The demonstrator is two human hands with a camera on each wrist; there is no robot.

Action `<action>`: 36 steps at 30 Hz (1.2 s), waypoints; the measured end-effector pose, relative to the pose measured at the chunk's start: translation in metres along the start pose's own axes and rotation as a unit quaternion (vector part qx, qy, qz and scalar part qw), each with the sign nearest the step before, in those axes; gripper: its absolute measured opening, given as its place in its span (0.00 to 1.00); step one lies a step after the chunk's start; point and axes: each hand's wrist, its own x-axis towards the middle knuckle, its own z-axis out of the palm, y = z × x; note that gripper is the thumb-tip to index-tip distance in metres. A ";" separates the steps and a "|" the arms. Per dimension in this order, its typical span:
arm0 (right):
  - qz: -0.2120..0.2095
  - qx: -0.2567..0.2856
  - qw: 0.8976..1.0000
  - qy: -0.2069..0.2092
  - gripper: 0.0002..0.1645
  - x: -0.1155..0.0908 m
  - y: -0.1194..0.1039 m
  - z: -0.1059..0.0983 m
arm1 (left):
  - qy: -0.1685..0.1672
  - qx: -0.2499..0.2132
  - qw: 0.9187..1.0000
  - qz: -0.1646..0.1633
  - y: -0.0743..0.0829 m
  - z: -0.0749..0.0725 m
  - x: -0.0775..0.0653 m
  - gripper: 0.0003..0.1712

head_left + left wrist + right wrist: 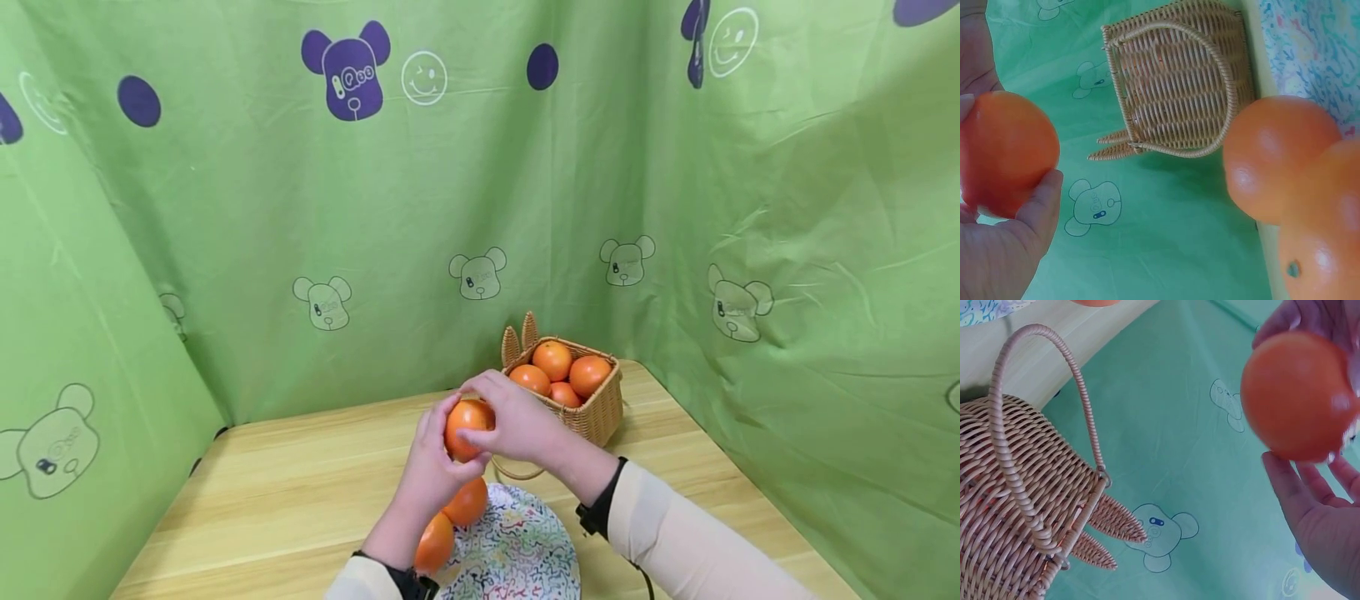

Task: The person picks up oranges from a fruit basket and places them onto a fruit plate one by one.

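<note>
Both hands are around one orange (466, 430), held up in front of the basket. My left hand (433, 473) grips it from the left and below, with the thumb under it. From the right, my right hand (519, 418) holds the same orange, fingers over the top and thumb across its near side. Part of the orange is hidden behind the fingers. Below the hands, two more oranges (434, 543) sit at the left side of a round, multicolour-patterned plate (525, 542).
Behind the right hand stands a wicker basket (602, 415) with two ear-shaped pieces, a handle and several oranges (552, 360) inside. It is on a wooden table (300, 483). Green printed cloth (225, 250) hangs around the back and sides.
</note>
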 end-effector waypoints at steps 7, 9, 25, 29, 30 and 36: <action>0.022 0.010 0.999 0.025 0.27 -0.002 0.006 -0.006 | -0.040 0.034 0.999 -0.014 -0.016 0.008 -0.019 0.45; 0.023 0.011 0.999 0.031 0.26 -0.003 0.008 -0.007 | -0.063 0.047 0.997 -0.016 -0.021 0.011 -0.027 0.45; 0.049 0.016 0.998 0.025 0.21 -0.008 0.010 -0.013 | -0.224 0.203 0.952 0.056 -0.036 0.028 -0.061 0.43; 0.058 0.022 0.998 0.020 0.20 -0.009 0.010 -0.015 | -0.226 0.223 0.946 0.066 -0.035 0.030 -0.063 0.42; 0.060 0.022 0.998 0.019 0.20 -0.009 0.009 -0.015 | -0.227 0.227 0.945 0.068 -0.035 0.031 -0.063 0.42; 0.059 0.016 0.998 0.022 0.19 -0.010 0.009 -0.016 | -0.237 0.251 0.935 0.086 -0.036 0.035 -0.065 0.41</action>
